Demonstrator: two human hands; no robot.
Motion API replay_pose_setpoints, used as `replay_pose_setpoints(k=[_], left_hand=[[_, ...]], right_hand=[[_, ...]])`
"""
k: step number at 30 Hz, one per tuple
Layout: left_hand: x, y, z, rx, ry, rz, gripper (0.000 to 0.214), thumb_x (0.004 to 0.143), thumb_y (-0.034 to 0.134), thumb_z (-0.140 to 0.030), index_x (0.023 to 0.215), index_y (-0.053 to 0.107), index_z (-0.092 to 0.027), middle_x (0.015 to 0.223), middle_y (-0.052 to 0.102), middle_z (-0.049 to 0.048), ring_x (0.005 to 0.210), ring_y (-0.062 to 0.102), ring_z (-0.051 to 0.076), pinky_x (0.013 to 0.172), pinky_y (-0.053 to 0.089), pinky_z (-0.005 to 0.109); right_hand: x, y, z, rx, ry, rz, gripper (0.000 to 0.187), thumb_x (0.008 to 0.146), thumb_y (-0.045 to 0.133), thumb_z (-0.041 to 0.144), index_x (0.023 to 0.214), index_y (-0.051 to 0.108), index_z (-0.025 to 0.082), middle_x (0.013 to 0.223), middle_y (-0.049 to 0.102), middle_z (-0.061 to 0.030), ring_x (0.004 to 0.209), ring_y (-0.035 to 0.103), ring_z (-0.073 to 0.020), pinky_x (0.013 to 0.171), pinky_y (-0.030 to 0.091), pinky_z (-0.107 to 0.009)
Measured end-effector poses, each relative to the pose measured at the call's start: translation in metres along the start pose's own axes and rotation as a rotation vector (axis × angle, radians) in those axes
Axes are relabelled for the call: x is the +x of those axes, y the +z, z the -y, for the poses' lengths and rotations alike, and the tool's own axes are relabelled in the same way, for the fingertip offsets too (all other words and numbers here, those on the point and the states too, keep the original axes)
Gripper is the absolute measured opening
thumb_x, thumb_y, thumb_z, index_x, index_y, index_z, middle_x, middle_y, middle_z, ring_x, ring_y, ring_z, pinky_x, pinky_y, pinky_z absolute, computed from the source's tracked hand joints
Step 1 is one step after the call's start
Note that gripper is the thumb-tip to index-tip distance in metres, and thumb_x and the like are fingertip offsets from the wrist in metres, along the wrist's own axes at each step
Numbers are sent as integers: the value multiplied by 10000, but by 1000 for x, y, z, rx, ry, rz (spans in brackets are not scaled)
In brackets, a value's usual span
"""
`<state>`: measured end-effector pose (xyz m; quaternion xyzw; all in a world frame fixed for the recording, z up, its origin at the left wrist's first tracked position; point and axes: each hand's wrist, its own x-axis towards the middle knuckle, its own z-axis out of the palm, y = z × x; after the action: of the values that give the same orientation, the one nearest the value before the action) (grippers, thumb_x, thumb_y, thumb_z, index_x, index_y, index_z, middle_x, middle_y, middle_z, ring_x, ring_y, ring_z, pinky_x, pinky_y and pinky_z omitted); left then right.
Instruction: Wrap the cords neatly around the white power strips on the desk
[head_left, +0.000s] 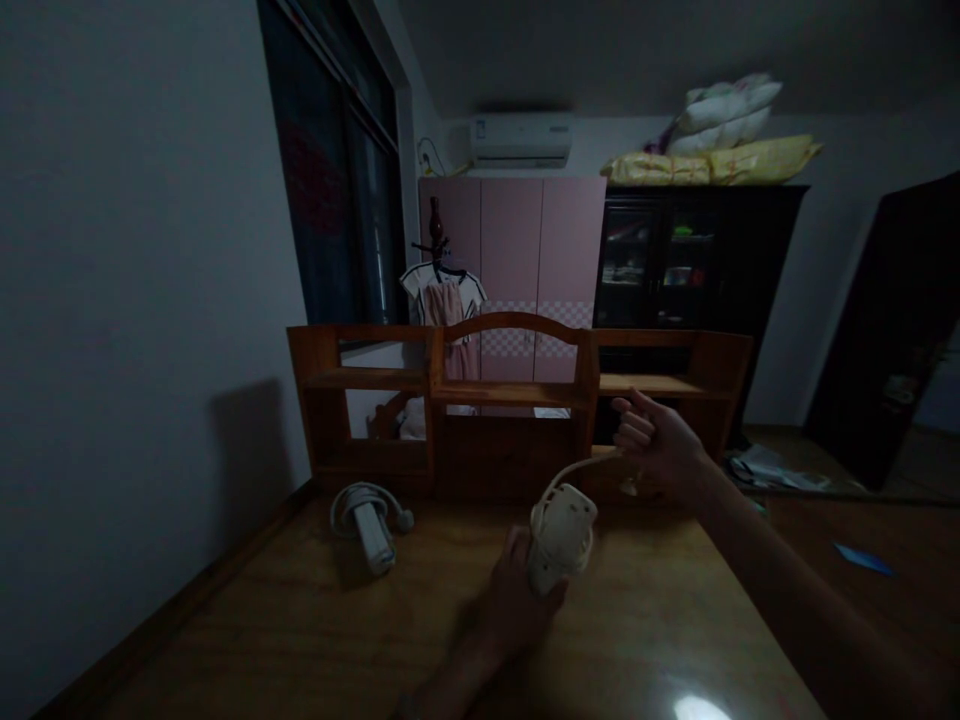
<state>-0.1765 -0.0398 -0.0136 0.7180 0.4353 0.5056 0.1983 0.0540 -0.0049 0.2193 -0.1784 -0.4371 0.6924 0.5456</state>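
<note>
My left hand (514, 595) is closed around the lower end of a white power strip (566, 525), held tilted above the wooden desk. A white cord (574, 466) wraps round the strip and stretches up to the right. My right hand (658, 437) is closed on that cord. Below its fingers hangs a pale piece (630, 487), perhaps the plug, too dim to make out. To the left, another white power strip (373, 538) lies on the desk with its cord coiled on top and its plug (406, 520) at the right side.
A low wooden shelf unit (510, 392) runs along the back of the desk (285, 620). The wall (150, 300) borders the left side. Beyond stand a clothes rack with garments (444, 290), a pink wardrobe (510, 235) and a dark cabinet (705, 255). The room is dim.
</note>
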Motion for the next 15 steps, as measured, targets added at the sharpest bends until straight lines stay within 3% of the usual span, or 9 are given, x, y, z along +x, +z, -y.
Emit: replay_pose_setpoints(k=[4,7,11,15], left_hand=[[12,-2,9,-199,-265,-120,697,680,693,-421,1280,437,-177,1263,552,148,1154,538,289,937,438,366],[20,-9,15,-327,-346,-267,650,733,660,-433,1278,416,-177,1246,564,123,1139,551,239,942,424,331],[21,-18,4,-320,-267,-358,628,789,622,-426,1320,366,-208,1234,562,104,1092,573,216,936,426,338],[11,-19,-16,-318,-122,-326,778,757,660,-373,1401,256,-205,1342,478,152,1209,496,271,976,420,392]], right_hand=[[-11,5,11,-111,114,58,276,950,416,386,828,528,165,407,144,122,342,115,-63,355,253,-183],[-15,-4,16,-256,176,43,299,929,459,396,780,552,154,387,202,117,335,109,-49,327,194,-178],[-10,-18,8,-397,114,-57,339,893,500,436,700,553,162,371,248,104,311,173,-45,325,186,-184],[2,-32,-13,-483,-7,-165,383,837,554,507,664,562,165,402,413,50,345,368,-75,373,306,-210]])
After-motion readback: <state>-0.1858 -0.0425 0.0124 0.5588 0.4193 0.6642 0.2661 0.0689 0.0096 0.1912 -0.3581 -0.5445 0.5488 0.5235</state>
